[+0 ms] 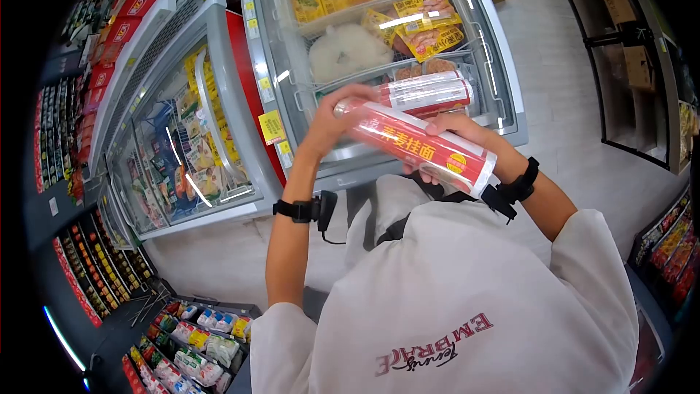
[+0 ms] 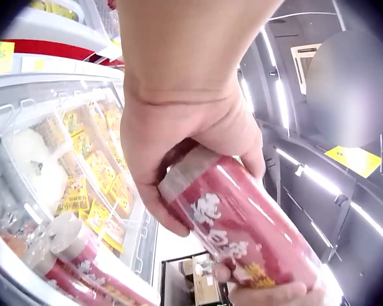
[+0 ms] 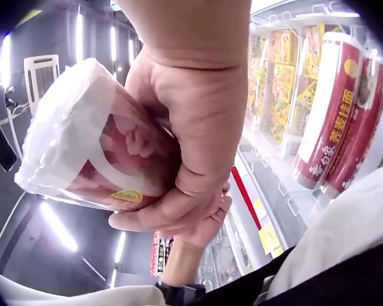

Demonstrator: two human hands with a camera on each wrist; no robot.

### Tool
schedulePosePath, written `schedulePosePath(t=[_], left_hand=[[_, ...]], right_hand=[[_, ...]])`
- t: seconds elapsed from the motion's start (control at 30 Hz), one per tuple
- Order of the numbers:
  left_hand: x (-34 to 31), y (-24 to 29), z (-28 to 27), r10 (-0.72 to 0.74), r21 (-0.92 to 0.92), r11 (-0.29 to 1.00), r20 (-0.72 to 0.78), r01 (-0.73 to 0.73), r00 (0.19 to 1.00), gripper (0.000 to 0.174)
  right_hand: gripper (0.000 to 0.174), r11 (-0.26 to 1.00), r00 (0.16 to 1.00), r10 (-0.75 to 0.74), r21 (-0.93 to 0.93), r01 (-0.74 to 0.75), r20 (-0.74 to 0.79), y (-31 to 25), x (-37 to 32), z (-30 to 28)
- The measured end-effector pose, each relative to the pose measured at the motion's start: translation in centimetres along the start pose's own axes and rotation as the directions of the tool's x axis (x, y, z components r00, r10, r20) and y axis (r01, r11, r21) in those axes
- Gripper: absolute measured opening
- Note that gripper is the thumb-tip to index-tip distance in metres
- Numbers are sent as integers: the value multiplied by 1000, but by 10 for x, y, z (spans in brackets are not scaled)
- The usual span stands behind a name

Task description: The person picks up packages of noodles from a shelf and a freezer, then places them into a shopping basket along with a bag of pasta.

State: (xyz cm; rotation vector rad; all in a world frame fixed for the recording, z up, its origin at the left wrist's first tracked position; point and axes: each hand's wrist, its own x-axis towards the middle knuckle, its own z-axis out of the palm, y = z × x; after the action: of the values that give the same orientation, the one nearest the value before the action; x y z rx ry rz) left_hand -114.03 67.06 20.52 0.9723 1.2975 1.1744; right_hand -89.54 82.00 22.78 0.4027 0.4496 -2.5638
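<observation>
A red and white cylindrical pack of dried noodles (image 1: 408,142), with yellow lettering, is held aslant in front of the body, over the freezer's near edge. My left hand (image 1: 332,122) grips its left end; the left wrist view shows thumb and fingers curled round that end. Near the other end my right hand (image 1: 467,130) holds the pack, its fingers wrapped about the wrapper in the right wrist view. Clear wrapping bunches at that end. Two similar noodle packs (image 3: 332,108) lie side by side on the freezer's glass top, just beyond the held one.
Under the glass of the chest freezer (image 1: 350,172) sit yellow food packets (image 1: 430,25) and a white bag (image 1: 348,51). A second freezer (image 1: 182,153) stands to the left. Shelving (image 1: 627,66) is at right, and a rack of bagged goods (image 1: 197,343) at lower left.
</observation>
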Motion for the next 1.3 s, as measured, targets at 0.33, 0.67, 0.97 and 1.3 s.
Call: schedulePosePath(t=[0.33,0.67,0.97,1.3], left_hand=[[-27,-11,0,-480,-302,877,-524,374,704,23],[-38,-6,4,-543,-306,838,-396,451,740,39],[-32,4,-1,-768,-369,626,-140,686,625,58],[-23,-12,-7,-806,-339,580,-113,740,581,60]], right_hand=[[68,802,622,-593,-440,403,-511,0,9,-23],[63,828,526,-526,-543,137,-669,-7,15,-53],[57,671,456,-710,-711,210,-536,-6,12,-52],[63,650,457,-707,-750,119,-540,-5,6,-54]])
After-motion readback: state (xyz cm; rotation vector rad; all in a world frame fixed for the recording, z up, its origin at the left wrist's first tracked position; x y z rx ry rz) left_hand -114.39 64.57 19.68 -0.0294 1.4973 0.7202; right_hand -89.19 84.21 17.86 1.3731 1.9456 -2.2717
